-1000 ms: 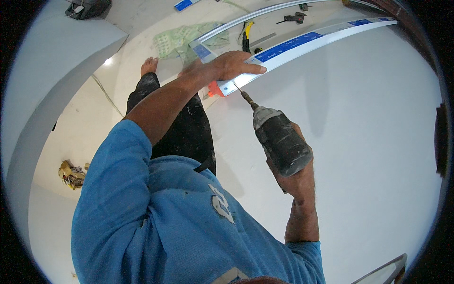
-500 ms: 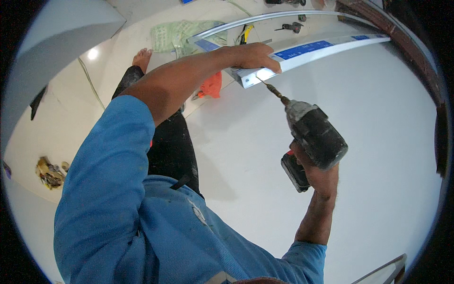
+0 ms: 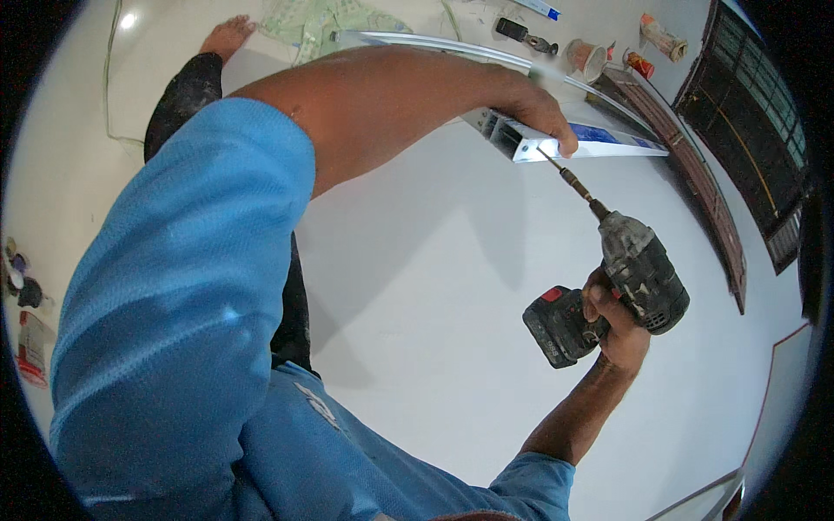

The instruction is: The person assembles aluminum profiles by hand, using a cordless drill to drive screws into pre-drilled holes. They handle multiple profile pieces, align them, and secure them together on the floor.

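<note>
My left hand (image 3: 532,108) grips the end of a white metal profile (image 3: 530,149) with blue film along its side. The dark hollow end of the profile shows beside the fingers. In my right hand (image 3: 618,326) is a black and grey cordless drill (image 3: 641,269) with a red-marked battery (image 3: 560,328). Its long thin bit (image 3: 569,178) points up and left, the tip at the white face just below my left fingers. Whether the tip has entered the metal I cannot tell. A second, slimmer rail (image 3: 426,42) runs behind my left forearm and curves toward the right.
A pale green cloth (image 3: 334,24) lies on the floor near my bare foot (image 3: 228,36). Beyond the rail are a black tool (image 3: 526,36) and a tub (image 3: 588,59). A brown ledge (image 3: 695,161) and dark grille (image 3: 747,122) stand at right; a cable (image 3: 109,78) trails at left.
The view has shifted, so the profile end, both hands and the drill appear farther right. More of the profile's hollow end shows. The drill bit stays at the profile's face.
</note>
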### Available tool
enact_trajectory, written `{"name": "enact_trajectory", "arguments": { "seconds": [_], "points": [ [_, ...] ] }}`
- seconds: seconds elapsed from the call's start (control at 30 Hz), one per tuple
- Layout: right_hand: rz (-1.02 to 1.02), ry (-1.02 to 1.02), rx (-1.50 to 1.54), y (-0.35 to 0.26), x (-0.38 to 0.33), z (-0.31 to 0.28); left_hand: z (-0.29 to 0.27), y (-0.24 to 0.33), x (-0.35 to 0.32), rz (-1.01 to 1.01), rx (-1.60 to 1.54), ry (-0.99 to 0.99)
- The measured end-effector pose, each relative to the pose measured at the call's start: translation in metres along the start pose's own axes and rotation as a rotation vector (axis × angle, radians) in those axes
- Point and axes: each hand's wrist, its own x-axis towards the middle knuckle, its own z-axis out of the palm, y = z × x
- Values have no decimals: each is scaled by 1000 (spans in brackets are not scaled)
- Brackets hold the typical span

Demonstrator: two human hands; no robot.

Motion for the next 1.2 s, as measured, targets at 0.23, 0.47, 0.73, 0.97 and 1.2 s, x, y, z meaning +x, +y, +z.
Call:
{"name": "enact_trajectory", "arguments": {
  "seconds": [0.23,0.47,0.73,0.97,1.2],
  "points": [
    [-12,18,76,-7,2,9,2,0,0,31,-23,-9],
    [-1,-66,-17,-8,3,-4,-1,9,-8,10,97,9],
    [17,-44,-3,-19,3,6,-5,12,-14,35,119,2],
    [-2,-66,-41,-24,4,5,-3,15,-26,15,110,29],
    [-5,-76,-119,-25,4,-3,-7,22,-34,-20,120,53]
  ]
}}
